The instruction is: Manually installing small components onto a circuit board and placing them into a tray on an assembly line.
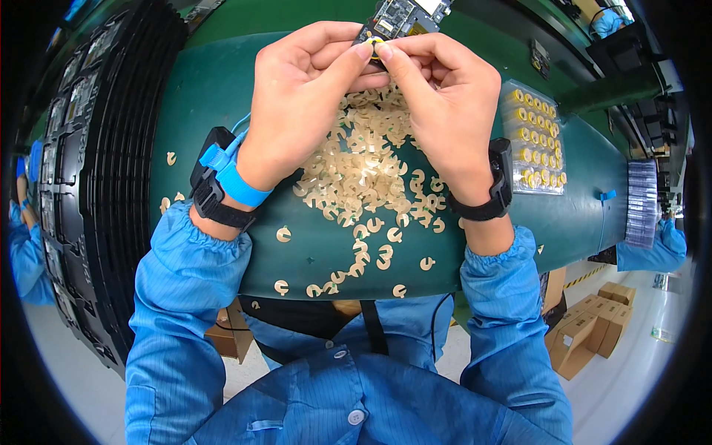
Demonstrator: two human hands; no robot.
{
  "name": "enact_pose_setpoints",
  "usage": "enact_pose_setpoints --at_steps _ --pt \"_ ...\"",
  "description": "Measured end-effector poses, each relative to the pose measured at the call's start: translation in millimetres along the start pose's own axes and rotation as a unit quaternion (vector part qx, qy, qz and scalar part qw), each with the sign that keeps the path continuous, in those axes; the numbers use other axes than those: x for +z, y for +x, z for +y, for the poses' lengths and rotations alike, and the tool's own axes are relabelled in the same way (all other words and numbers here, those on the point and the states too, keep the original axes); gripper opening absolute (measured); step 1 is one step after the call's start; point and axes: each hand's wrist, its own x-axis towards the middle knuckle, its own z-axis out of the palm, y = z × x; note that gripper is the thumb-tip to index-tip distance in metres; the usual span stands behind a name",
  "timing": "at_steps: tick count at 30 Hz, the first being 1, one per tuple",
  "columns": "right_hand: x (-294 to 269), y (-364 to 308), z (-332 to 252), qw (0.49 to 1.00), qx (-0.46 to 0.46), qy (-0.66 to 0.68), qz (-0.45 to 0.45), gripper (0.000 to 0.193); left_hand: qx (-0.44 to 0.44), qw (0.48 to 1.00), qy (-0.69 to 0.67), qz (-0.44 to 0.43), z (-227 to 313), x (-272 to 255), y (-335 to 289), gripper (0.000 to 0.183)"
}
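Observation:
At the far side of the table, both hands are closed around the near end of a dark circuit board (400, 21) with silver shields. My left hand (300, 93) has its fingers under the board. Its thumb tip and the thumb of my right hand (452, 100) meet on a small round yellow-edged part (376, 49), which looks like a coin cell, at the board's near end. My fingertips partly hide this part. Below the hands lies a heap of beige slotted paper discs (363, 167), with several strewn toward the near edge.
A clear tray (541, 185) of round yellow-rimmed parts stands at the right on the green table mat (326, 252). Black stacked trays (111, 163) rise along the left. Another circuit board (540, 59) lies far right. Cardboard boxes (589, 334) sit on the floor at right.

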Motion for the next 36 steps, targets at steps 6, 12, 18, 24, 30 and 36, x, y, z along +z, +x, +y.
enact_pose_setpoints --at_steps 6,12,18,24,30,36 --pt "1.8 -1.4 -0.6 1.000 -0.003 0.015 0.020 0.009 0.005 1.000 0.014 0.000 0.4 1.0 -1.0 0.027" --pt "1.8 -1.0 -1.4 0.999 -0.006 0.024 0.033 0.008 0.018 1.000 0.012 0.002 -1.6 0.9 -0.9 0.027" --pt "2.3 -1.3 -2.0 1.000 -0.002 0.016 0.022 0.007 0.015 1.000 0.023 0.000 -1.2 -0.3 0.3 0.026" --pt "-3.2 2.5 -2.8 0.979 -0.160 -0.129 0.004 0.012 0.003 1.000 -0.018 -0.001 2.5 -3.6 1.4 0.026" --pt "-8.9 3.8 -7.9 0.947 -0.212 -0.235 -0.054 0.015 -0.031 0.998 -0.051 0.005 2.5 -8.6 3.1 0.027" --pt "-12.6 5.4 -6.9 0.935 -0.226 -0.261 -0.082 0.018 -0.027 0.998 -0.045 -0.018 4.3 -9.9 2.5 0.027"
